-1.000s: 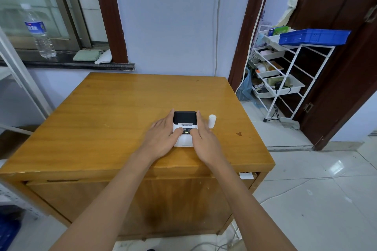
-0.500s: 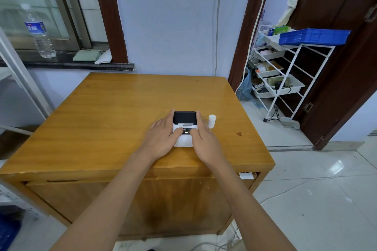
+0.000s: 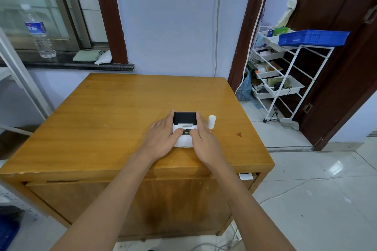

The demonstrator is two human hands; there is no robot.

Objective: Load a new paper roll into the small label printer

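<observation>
A small label printer (image 3: 184,120), white with a black lid, lies flat on the wooden table (image 3: 114,112) near its front right. My left hand (image 3: 161,138) grips its left side, thumb resting on the white front panel. My right hand (image 3: 204,138) grips its right side, thumb also on the panel by the small lit display. The lid looks closed. A white paper roll (image 3: 211,122) stands upright on the table just right of the printer, a little apart from my right hand.
A wire shelf rack (image 3: 285,79) with a blue tray (image 3: 312,37) stands to the right by a dark door. A water bottle (image 3: 38,32) and folded cloths (image 3: 91,56) sit on the window sill behind. The table's front edge is close below my wrists.
Nothing has visibly changed; both hands stay on the printer's sides with thumbs on the front panel.
</observation>
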